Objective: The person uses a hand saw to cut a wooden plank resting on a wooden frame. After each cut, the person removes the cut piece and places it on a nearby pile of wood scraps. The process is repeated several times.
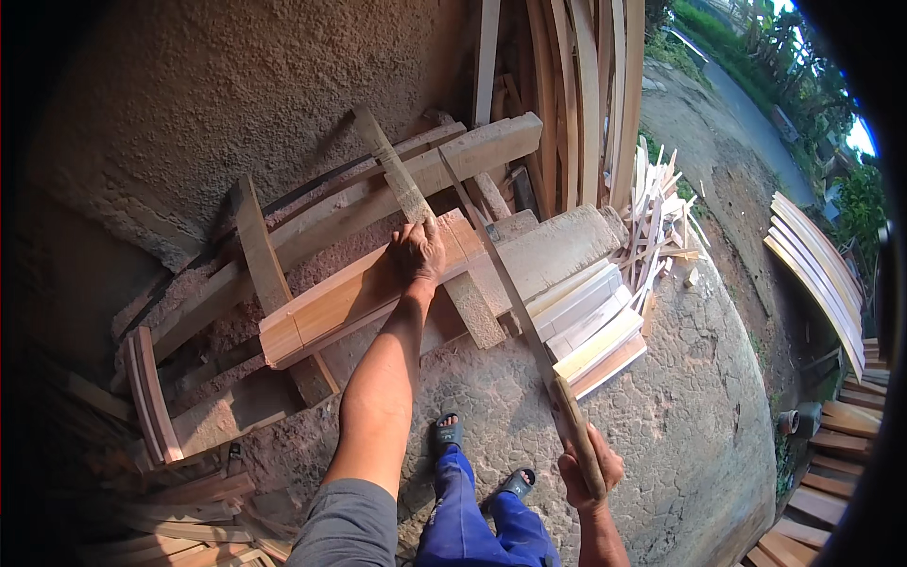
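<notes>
My right hand is closed around the wooden handle of a long handsaw. The saw's blade slants up and away to the left, across the right end of a reddish wooden board. My left hand presses on that board near its right end, fingers bent over its far side. Pencil-like lines cross the board near both ends. Beneath it lie crosspieces, one a dusty wooden strip that sticks out beyond my left hand. Whether the teeth are in the wood is too small to tell.
Cut wooden pieces lie stacked right of the blade, beside a heap of thin offcuts. Long curved planks lean upright at the back near a rough wall. More planks stand far right. My sandalled feet are on cracked concrete.
</notes>
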{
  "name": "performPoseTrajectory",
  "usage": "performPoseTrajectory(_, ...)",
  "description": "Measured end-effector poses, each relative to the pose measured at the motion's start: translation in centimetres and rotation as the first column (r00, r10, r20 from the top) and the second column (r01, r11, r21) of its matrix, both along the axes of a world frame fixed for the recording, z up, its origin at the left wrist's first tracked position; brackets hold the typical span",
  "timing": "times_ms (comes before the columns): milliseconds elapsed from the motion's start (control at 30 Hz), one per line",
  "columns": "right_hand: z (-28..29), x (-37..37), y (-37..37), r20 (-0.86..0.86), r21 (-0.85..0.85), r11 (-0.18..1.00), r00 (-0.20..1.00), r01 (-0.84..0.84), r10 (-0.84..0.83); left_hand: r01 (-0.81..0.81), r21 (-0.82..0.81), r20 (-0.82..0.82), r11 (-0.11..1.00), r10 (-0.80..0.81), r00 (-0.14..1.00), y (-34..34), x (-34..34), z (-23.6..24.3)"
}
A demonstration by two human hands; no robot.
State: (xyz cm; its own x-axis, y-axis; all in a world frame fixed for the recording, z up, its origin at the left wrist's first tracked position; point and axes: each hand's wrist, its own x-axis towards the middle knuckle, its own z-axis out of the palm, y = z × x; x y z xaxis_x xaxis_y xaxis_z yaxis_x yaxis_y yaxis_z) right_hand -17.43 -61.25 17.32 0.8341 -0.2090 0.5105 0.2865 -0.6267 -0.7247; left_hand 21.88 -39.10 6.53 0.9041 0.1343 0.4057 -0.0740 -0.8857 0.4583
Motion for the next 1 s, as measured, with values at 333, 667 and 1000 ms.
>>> performPoseTrajectory(333, -0.4, -4.1, 3.8, -0.177, 0.169, 0.974, 0.977, 0.150, -0.120, -0.094, -0.192, 0.118, 0.977, 0.118, 0.986, 28.0, -8.8, -3.4)
performPoseTrajectory(667, 1.1, -2.1, 16.2, -0.242, 0.200, 0.977, 0.963, -0.072, 0.121, 0.024, -0.546, 0.034, 0.837, -0.007, 0.999, 36.6, -13.8, -6.1)
performPoseTrajectory(1000, 1.1, -6.0, 25.1, -0.237, 0.185, 0.945, 0.921, -0.270, 0.309, 0.042, -0.411, 0.165, 0.911, 0.030, 0.986, 34.6, -14.9, -5.1)
